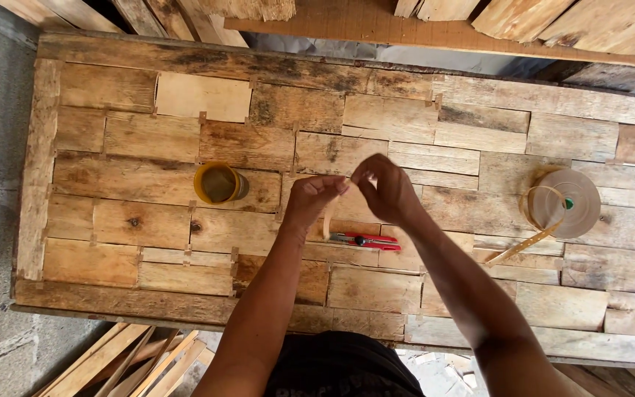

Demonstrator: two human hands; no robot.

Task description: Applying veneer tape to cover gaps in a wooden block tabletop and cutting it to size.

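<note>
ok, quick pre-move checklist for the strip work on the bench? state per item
1. Pale strip pinched by both hands: ok, left hand and right hand meet at its top end, strip hangs down.
2. Strip intact along its length: cannot tell, lower end is partly hidden.
3. Red-handled cutter within reach: ok, lies on the plank tabletop just below the hands.
4. Yellow-rimmed cup clear of hands: ok, stands apart to the left.
5. Banding roll tidy: not ok, a loose tail trails off it across the planks.
</note>
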